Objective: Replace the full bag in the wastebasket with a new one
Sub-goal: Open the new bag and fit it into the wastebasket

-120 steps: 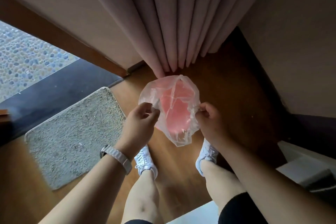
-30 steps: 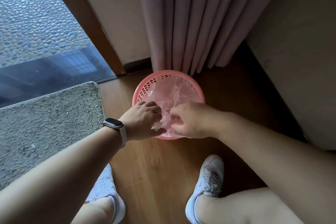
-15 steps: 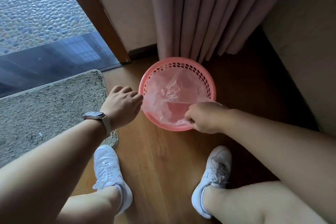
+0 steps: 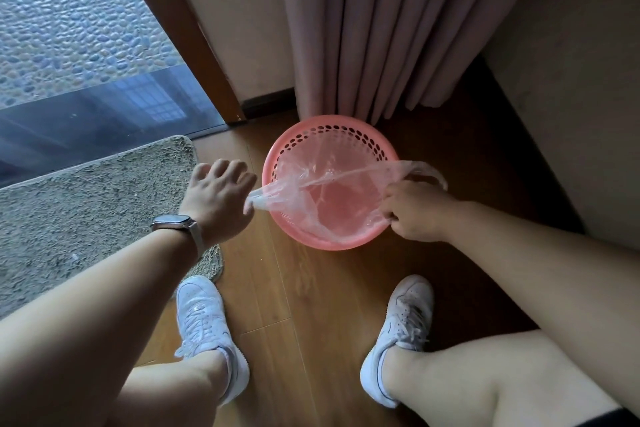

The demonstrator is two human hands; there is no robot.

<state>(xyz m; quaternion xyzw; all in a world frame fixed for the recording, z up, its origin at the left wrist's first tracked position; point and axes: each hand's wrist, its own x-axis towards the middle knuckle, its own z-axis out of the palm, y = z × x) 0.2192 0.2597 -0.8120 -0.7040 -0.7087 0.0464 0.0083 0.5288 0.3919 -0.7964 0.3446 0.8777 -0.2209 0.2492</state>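
Mat (image 4: 86,204) lies left of the left hand (image 4: 218,199), which wears a watch (image 4: 171,221); the hand pinches the bag (image 4: 301,204) by its left edge at the thumb side, other fingers loosely spread, just outside the basket (image 4: 332,243) rim. The clear bag is stretched between the two hands across the basket's mouth, its body sagging inside, top edge not over the rim. Right hand (image 4: 415,211) is curled round the bag's right edge at the basket's right rim; curtain (image 4: 363,28) hangs beyond both hands.
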